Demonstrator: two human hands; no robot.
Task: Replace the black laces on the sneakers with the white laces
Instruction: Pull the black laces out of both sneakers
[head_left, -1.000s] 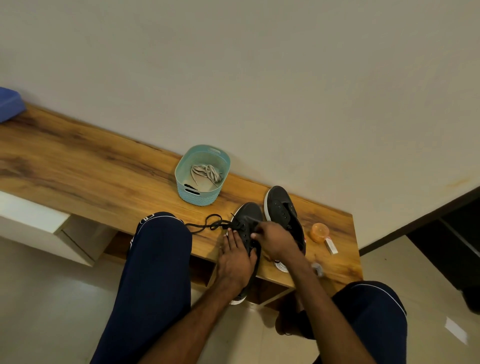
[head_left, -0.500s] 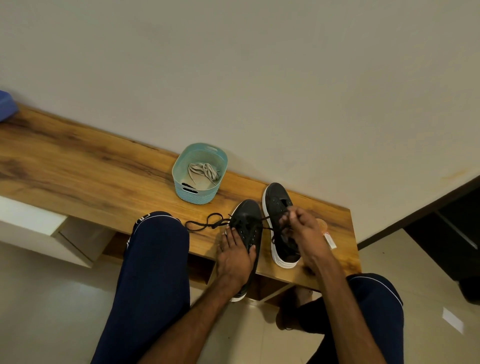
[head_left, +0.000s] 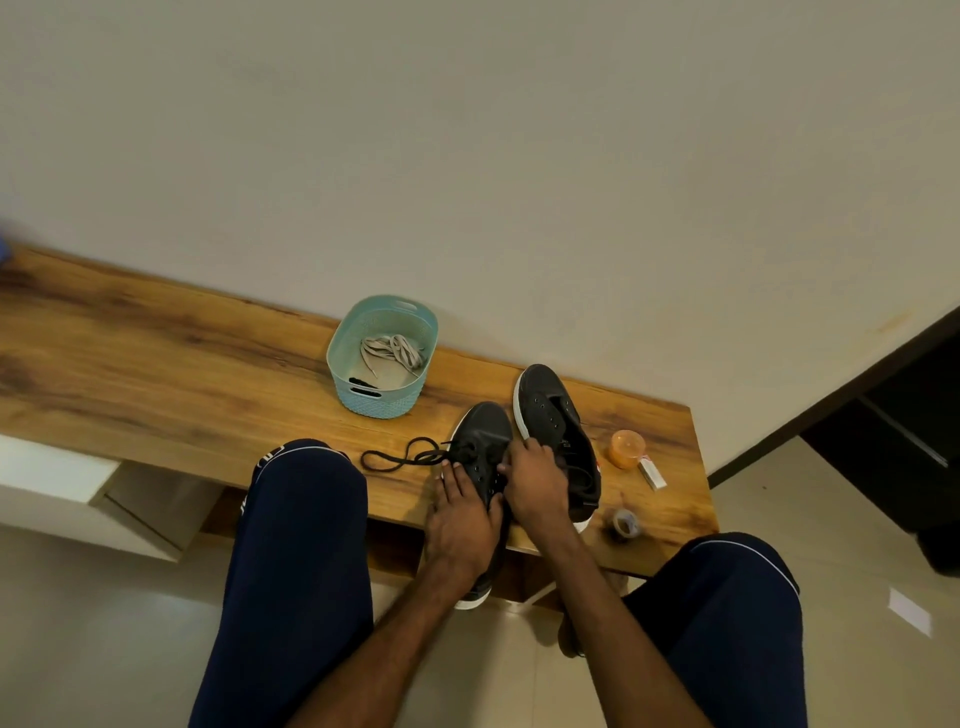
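Left hand (head_left: 460, 519) lies flat, fingers straight, pressing the left sneaker (head_left: 485, 434), whose heel overhangs the near tabletop (head_left: 156, 364) edge. Right hand (head_left: 537, 480) has fingers curled at its eyelets; cannot tell if they pinch the black lace (head_left: 400, 458), which trails left. Right sneaker (head_left: 550, 415) looks unlaced. White laces (head_left: 392, 351) sit in the basket (head_left: 374, 400), far left. Risk: a hard tug snags the lace in the eyelets and could drag the sneaker off the edge if the left hand eases.

- left sneaker (head_left: 483, 436), right sneaker (head_left: 550, 410) — charcoal-black, white soles
- loose lace (head_left: 400, 457) — black
- basket (head_left: 374, 402) — pale teal, woven pattern
- laces inside (head_left: 392, 349) — off-white
- bench (head_left: 156, 364) — orange-brown woodgrain
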